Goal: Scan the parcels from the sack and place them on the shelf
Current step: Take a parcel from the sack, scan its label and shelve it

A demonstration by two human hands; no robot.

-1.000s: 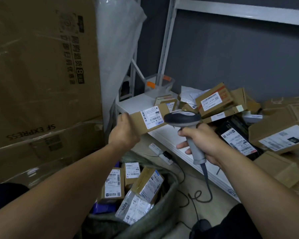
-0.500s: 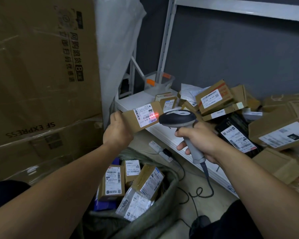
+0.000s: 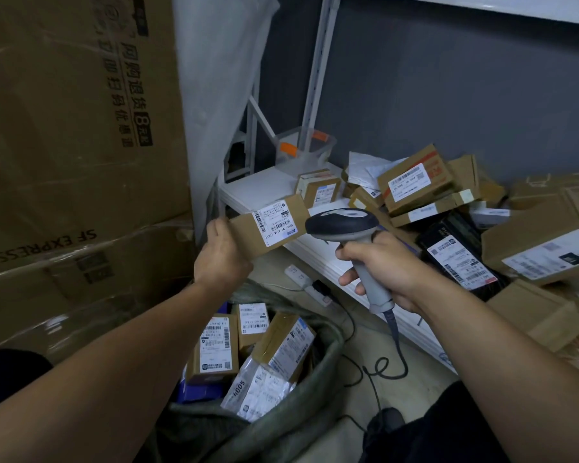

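Note:
My left hand (image 3: 222,257) grips one end of a small brown cardboard parcel (image 3: 248,234) with a white barcode label, held up in mid-air. My right hand (image 3: 383,269) grips the handle of a grey corded barcode scanner (image 3: 343,223), whose head points at the parcel's labelled end and almost touches it. Below my arms the green sack (image 3: 281,426) stands open on the floor with several labelled parcels inside. The low white shelf (image 3: 264,188) at centre right carries a heap of parcels (image 3: 415,185).
Large plastic-wrapped cardboard boxes (image 3: 74,145) fill the left side. A clear plastic tub (image 3: 301,152) stands at the shelf's back by a white upright. A white power strip (image 3: 306,284) and the scanner cable (image 3: 395,359) lie on the floor under the shelf edge.
The red scan light seen on the label half a second ago is gone. My left hand has turned the parcel a little, and both hands sit slightly lower and closer.

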